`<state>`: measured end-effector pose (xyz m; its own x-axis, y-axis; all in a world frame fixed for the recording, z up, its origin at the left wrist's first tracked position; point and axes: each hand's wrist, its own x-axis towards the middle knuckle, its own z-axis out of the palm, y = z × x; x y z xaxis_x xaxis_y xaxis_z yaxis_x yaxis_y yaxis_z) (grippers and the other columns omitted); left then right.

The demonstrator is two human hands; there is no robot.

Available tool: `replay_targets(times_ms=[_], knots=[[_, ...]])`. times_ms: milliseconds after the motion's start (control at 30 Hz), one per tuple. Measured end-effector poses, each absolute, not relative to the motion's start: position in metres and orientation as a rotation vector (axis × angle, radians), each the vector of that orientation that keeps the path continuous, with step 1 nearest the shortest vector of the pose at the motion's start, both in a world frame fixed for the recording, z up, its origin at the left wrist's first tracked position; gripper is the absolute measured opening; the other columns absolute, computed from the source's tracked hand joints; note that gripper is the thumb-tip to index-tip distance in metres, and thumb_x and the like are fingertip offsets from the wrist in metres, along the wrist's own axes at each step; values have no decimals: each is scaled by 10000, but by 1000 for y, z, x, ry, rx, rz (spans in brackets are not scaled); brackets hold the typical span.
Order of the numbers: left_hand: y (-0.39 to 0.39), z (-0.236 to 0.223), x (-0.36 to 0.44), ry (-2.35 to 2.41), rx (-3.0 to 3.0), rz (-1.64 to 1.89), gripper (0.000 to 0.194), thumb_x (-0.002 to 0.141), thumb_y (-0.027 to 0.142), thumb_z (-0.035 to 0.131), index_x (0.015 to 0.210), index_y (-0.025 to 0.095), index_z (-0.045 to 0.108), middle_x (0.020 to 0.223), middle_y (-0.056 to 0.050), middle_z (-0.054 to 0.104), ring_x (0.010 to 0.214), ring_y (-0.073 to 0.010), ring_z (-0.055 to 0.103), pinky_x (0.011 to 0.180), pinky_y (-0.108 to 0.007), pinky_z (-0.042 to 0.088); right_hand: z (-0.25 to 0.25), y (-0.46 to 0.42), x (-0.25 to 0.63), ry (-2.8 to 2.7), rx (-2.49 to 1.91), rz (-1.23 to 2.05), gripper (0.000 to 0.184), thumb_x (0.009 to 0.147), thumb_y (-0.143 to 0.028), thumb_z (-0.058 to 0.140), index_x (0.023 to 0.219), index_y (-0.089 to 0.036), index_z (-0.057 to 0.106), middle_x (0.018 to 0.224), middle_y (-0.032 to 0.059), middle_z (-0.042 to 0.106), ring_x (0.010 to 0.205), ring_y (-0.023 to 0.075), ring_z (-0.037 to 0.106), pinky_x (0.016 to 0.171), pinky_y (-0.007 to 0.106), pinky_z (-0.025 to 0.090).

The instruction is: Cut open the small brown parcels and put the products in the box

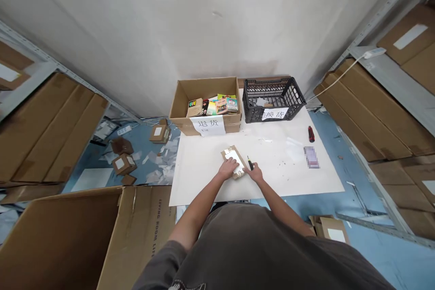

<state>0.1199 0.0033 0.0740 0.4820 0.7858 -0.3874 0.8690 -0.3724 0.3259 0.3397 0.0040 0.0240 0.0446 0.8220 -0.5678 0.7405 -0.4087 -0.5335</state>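
On the white table [200, 167] lies a small brown cardboard parcel [234, 150], set at a slant, with a white label and shiny clear tape. My left hand [229, 167] holds it down, fingers laid across its top. At the parcel's right edge, my right hand [255, 173] is closed round a slim black-and-yellow utility knife [250, 163], which points up and away from me. That hand's thumb side is close to the parcel; whether it touches is hard to tell.
Behind the parcel stand an open carton [208, 126] of small colourful boxes and a black plastic crate [249, 113]. A red-and-black tool [311, 134] and a blurred purple item [311, 157] lie at right. A large open box [136, 235] borders the table's left; shelves flank both sides.
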Motion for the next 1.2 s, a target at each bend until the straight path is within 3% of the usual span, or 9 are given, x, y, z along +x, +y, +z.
replay_targets(times_ms=[100,233,367,467,567,667,833,967,1200], knots=[[5,74,127,1416,2199,-264,603,736,333,812,1306,259,628,1354,-154,565,1361,-372,415,1162,-480,306,14,-20,339,-1531,-2288,1324,535,913,-611,598,1262,-216,504,1170,113,729,1062,235,709,821,280,510],[-11,70,138,1596,2093,-229,559,717,421,829,1227,261,664,1332,-137,574,1301,-379,481,1140,-500,319,19,6,329,-1502,-2262,1227,587,824,-527,745,1271,-235,501,1146,98,733,1028,248,713,790,292,517],[-31,61,151,1781,2021,-142,587,730,426,848,1250,265,630,1489,-126,518,1408,-380,437,1200,-511,272,29,39,325,-1536,-2208,1247,638,750,-459,835,1254,-258,501,1092,79,736,944,253,715,721,295,513],[-39,54,160,1867,1952,-140,607,732,364,863,1268,250,600,1622,-140,407,1531,-384,293,1234,-529,225,31,39,337,-1563,-2080,1308,569,844,-513,743,1271,-261,466,991,48,726,836,222,702,667,280,504],[-42,51,166,1892,1891,-146,618,729,328,869,1267,233,581,1634,-160,402,1533,-365,315,1234,-521,231,31,22,364,-1575,-1844,1536,410,985,-564,519,1265,-276,438,830,-24,690,617,168,644,589,254,485],[-40,54,167,1900,1882,-120,606,709,313,885,1228,216,588,1611,-169,437,1505,-355,365,1216,-491,265,36,5,393,-1794,-1598,1764,273,1036,-505,448,1181,-278,490,787,-48,683,536,134,616,592,235,472],[-33,60,168,1903,1882,-167,641,670,320,909,1211,211,582,1554,-173,491,1401,-370,469,1107,-474,384,52,10,400,-2484,-1669,1413,235,1048,-442,495,1154,-277,625,909,20,745,772,193,697,690,251,448],[-30,60,169,1900,1861,-227,709,644,335,923,1250,231,569,1565,-165,475,1404,-387,459,1083,-479,399,64,34,377,-2827,-1716,1052,403,1045,-540,467,1158,-241,713,1112,132,753,1023,294,698,779,322,469],[-24,59,168,1907,1791,-312,910,619,397,934,1388,190,493,1473,-214,560,1412,-378,465,1081,-452,386,73,58,376,-3061,-1598,959,599,1009,-681,429,1059,-206,790,1095,170,756,1036,320,704,821,356,486]])
